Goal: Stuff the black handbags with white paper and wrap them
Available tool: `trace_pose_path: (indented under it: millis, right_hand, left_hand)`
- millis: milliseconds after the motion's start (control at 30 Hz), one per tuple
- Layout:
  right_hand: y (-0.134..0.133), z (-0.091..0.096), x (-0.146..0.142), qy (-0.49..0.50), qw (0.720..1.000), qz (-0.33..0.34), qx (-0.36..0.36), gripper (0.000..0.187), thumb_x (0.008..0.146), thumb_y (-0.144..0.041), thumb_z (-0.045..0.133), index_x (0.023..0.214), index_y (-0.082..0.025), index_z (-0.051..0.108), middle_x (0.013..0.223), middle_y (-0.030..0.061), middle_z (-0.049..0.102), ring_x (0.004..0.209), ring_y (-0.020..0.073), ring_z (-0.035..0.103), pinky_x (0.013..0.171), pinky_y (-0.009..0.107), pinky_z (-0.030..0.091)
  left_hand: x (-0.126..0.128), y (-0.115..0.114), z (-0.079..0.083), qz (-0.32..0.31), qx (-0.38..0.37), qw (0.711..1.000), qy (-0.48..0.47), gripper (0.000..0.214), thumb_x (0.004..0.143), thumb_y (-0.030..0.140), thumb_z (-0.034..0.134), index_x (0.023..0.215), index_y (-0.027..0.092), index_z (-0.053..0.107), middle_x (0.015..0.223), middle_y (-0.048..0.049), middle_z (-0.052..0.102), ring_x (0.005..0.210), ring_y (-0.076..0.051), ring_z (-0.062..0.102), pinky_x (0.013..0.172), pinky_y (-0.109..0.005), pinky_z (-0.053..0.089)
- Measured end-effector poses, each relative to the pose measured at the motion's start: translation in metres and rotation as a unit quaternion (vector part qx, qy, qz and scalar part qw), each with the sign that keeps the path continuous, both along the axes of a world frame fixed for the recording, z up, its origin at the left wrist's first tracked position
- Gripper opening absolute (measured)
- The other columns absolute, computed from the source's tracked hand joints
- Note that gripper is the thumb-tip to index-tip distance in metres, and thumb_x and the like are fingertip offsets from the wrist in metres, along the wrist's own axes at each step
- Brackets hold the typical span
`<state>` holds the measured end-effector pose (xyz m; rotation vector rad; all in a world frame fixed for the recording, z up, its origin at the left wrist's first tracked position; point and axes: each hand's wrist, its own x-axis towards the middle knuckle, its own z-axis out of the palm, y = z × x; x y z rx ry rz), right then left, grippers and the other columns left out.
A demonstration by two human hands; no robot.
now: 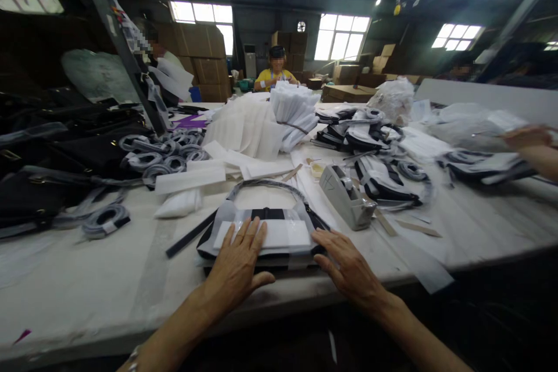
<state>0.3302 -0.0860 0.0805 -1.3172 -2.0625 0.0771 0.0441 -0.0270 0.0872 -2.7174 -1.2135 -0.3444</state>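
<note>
A black handbag (265,213) lies flat at the near edge of the white table (87,279), wrapped in clear film with a white foam sheet (283,233) on its front and its wrapped handle (265,184) arching away. My left hand (238,261) rests flat on the foam, fingers stretched out. My right hand (346,264) lies flat on the bag's right end, fingers spread.
A grey tape dispenser (346,196) stands just right of the bag. Stacks of white foam sheets (261,125), coiled wrapped straps (165,154) and wrapped black bags (375,180) cover the table behind. A co-worker's hand (529,138) reaches in at right; another person (276,72) sits far back.
</note>
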Motion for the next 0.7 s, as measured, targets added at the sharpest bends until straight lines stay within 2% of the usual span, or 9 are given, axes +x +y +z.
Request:
trace_pose_path:
  millis: [100,200,267,367,433,533,700]
  right_hand:
    - [0.004,0.0,0.0,0.053,0.996,-0.036,-0.056,0.029,0.097,-0.034,0.048,0.116,-0.023,0.068,0.117,0.0078,0.071,0.113,0.0254,0.063,0.098,0.043,0.047]
    - [0.026,0.017,-0.001,0.113,0.973,-0.111,-0.17,0.028,0.095,-0.036,0.048,0.107,-0.024,0.071,0.103,0.0055,0.074,0.099,0.0241,0.067,0.087,0.037,0.049]
    - [0.047,0.03,-0.003,0.12,0.951,-0.122,-0.257,0.026,0.089,-0.031,0.055,0.109,-0.023,0.07,0.092,0.004,0.075,0.087,0.022,0.067,0.078,0.032,0.048]
    - [0.077,0.04,-0.005,0.14,0.907,-0.079,-0.389,0.037,0.074,-0.015,0.063,0.11,-0.016,0.067,0.072,0.0007,0.07,0.066,0.0169,0.061,0.061,0.026,0.042]
    - [0.09,0.04,-0.006,0.171,0.875,-0.049,-0.45,0.043,0.067,-0.011,0.063,0.11,-0.012,0.065,0.064,-0.0018,0.065,0.057,0.0137,0.056,0.054,0.024,0.039]
    - [0.099,0.039,-0.005,0.202,0.845,-0.018,-0.495,0.044,0.066,-0.013,0.061,0.11,-0.011,0.062,0.061,-0.0036,0.061,0.054,0.0112,0.053,0.05,0.022,0.037]
    - [0.095,0.041,0.001,0.303,0.786,0.011,-0.538,0.054,0.06,-0.015,0.063,0.114,-0.012,0.057,0.067,-0.0029,0.064,0.056,0.0091,0.05,0.045,0.019,0.03]
  left_hand:
    - [0.0,0.005,-0.001,-0.005,0.005,1.0,0.006,0.08,0.085,0.059,0.06,0.147,0.017,0.033,0.15,-0.0176,0.042,0.139,-0.033,0.04,0.111,-0.056,0.035]
    - [0.013,0.008,0.008,-0.041,0.023,0.999,0.01,0.082,0.083,0.058,0.065,0.147,0.018,0.034,0.15,-0.0169,0.043,0.14,-0.032,0.039,0.113,-0.055,0.032]
    - [0.028,0.01,0.009,-0.053,0.02,0.998,0.017,0.088,0.079,0.058,0.069,0.148,0.018,0.033,0.15,-0.0173,0.043,0.14,-0.033,0.039,0.114,-0.055,0.032]
    - [0.046,0.012,0.0,-0.027,0.019,0.999,0.016,0.092,0.077,0.058,0.07,0.149,0.017,0.03,0.151,-0.0178,0.042,0.139,-0.034,0.039,0.112,-0.054,0.034]
    - [0.05,0.012,-0.008,-0.009,0.029,0.999,0.013,0.09,0.08,0.056,0.068,0.151,0.017,0.027,0.152,-0.0171,0.04,0.14,-0.034,0.038,0.112,-0.055,0.034]
    - [0.049,0.01,-0.015,-0.004,0.048,0.999,0.015,0.091,0.081,0.052,0.068,0.152,0.016,0.023,0.154,-0.0175,0.037,0.142,-0.035,0.035,0.113,-0.056,0.033]
    - [0.048,0.008,-0.016,-0.008,0.056,0.998,0.022,0.097,0.078,0.054,0.071,0.152,0.014,0.023,0.153,-0.0194,0.037,0.141,-0.036,0.035,0.113,-0.055,0.034]
